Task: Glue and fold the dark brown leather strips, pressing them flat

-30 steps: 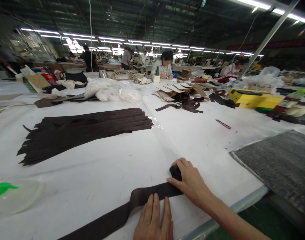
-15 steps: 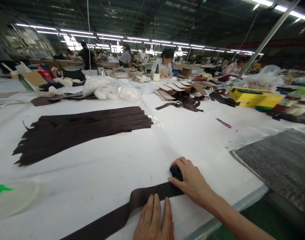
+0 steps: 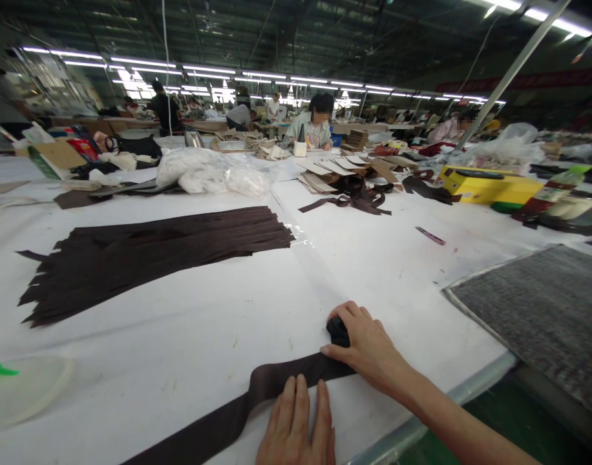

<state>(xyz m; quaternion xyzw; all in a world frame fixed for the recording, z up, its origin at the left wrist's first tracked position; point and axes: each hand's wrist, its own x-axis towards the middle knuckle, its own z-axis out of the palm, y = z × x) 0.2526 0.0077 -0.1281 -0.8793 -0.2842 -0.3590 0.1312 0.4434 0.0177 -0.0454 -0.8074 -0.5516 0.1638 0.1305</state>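
Observation:
A long dark brown strip (image 3: 199, 423) runs along the white table near its front edge, with a raised fold close to my left hand (image 3: 300, 423). That hand lies with fingers stretched out at the strip's lower edge, pressing it. My right hand (image 3: 368, 345) curls around a small black wad (image 3: 338, 331), which looks like bunched cloth; my palm hides much of it. The wad rests at the right end of the visible strip, whose end is covered by my right hand. Farther back on the left lies a pile of similar dark strips (image 3: 165, 258).
A grey textured mat (image 3: 533, 303) lies at right; a pink-handled cutter (image 3: 430, 236) is behind it. A clear lid-like disc (image 3: 29, 394) sits at left. Plastic bags (image 3: 213, 171), card pieces (image 3: 325, 174) and a yellow box (image 3: 487, 185) stand farther back. A person (image 3: 315, 126) sits opposite.
The view has shifted slightly. Both hands, the strip and the black wad keep nearly the same places relative to each other.

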